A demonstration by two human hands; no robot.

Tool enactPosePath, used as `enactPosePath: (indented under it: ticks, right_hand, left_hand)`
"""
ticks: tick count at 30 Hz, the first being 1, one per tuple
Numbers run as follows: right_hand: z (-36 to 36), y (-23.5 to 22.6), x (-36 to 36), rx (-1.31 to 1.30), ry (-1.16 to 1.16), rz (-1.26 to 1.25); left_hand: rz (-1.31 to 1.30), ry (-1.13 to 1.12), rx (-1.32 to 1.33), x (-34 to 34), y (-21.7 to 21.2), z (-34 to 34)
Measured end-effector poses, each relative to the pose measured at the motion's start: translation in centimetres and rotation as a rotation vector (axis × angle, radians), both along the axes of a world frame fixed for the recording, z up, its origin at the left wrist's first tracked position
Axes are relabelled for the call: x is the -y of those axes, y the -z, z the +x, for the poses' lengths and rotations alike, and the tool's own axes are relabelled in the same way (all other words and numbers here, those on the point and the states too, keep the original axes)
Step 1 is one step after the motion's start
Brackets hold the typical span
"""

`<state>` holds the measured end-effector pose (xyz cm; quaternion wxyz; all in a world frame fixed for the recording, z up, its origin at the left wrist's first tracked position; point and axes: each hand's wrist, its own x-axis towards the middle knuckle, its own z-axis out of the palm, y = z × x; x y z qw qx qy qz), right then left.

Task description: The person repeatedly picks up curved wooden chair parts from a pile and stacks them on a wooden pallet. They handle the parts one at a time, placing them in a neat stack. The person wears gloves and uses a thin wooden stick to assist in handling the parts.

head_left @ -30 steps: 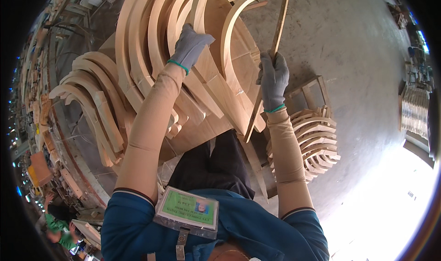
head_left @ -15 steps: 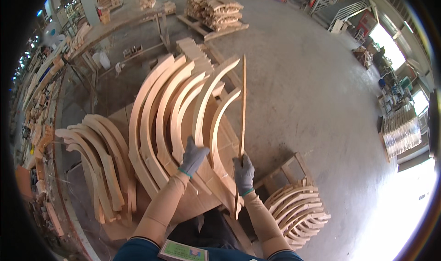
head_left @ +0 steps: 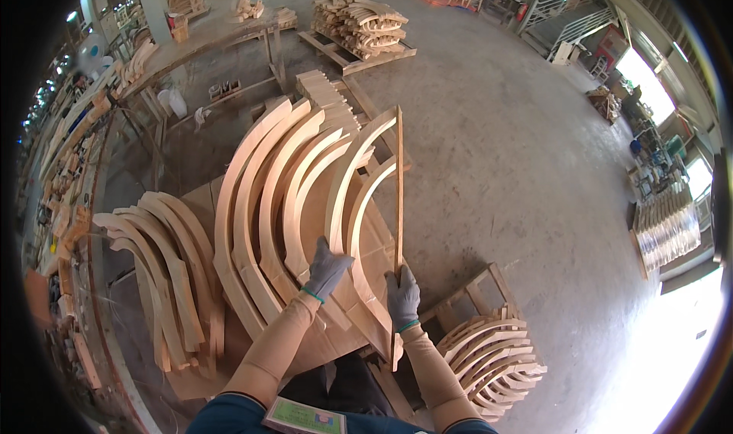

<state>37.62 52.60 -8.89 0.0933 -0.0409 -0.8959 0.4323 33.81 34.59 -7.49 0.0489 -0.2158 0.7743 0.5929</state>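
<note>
My left hand (head_left: 330, 270), in a grey glove, is closed around the lower part of a curved wooden piece (head_left: 336, 205). My right hand (head_left: 403, 295), gloved the same way, grips a long thin wooden strip (head_left: 399, 190) held lengthwise. The strip's far part lies along the tips of two curved pieces, including the rightmost curved piece (head_left: 355, 224) between my hands. More curved wooden pieces (head_left: 226, 205) stand side by side to the left of my left hand. All rest on a brown board (head_left: 336, 342).
Further curved parts are heaped at the left (head_left: 172, 266), and a pallet stack (head_left: 489, 350) sits by my right forearm. Short wooden blocks (head_left: 324, 98) line up beyond the board. Farther off are a loaded pallet (head_left: 363, 25) and a long workbench (head_left: 206, 45). Concrete floor (head_left: 504, 144) spreads to the right.
The strip has shifted left, so its far part now meets the curved pieces' tips, where a gap showed before. My hands keep their grips; the whole view has shifted slightly.
</note>
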Motion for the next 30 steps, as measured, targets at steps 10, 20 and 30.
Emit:
enactPosePath:
  ticks: [10,20,30]
  right_hand:
    - [-1.1,3.5,-0.5,0.086,-0.024,0.093]
    - [-2.6,6.5,-3.3,0.081,0.032,-0.069]
    - [-1.2,8.0,-3.6,0.305,-0.042,-0.177]
  left_hand:
    - [0.084,-0.076,0.001,0.0,5.6,-0.5]
    - [0.219,-0.086,0.009,-0.2,13.0,-1.4]
    - [-0.602,0.078,-0.079,-0.2,12.2,-1.8]
